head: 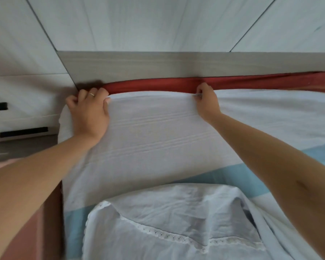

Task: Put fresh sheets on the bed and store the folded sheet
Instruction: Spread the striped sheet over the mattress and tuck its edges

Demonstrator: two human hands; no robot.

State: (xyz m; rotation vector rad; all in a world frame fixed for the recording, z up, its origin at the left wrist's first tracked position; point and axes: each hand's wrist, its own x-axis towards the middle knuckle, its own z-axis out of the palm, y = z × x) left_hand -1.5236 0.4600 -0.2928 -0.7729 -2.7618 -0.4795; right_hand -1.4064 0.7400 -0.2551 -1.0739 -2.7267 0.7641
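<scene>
At the head of the bed: left hand [88, 111] clenched on the white sheet [154, 132] corner, right hand [206, 102] pinching its top edge. Beyond the fingers, red mattress edge [158, 85] and headboard [158, 64]. Left of the left hand, drawers [23, 117].

A grey wood-grain headboard [158, 64] runs across the view, with pale whitewashed wall panels [139, 21] above it split by dark diagonal seams. At left stands a white drawer unit [26, 109] with black slot handles [23, 131], in soft, even light.
</scene>
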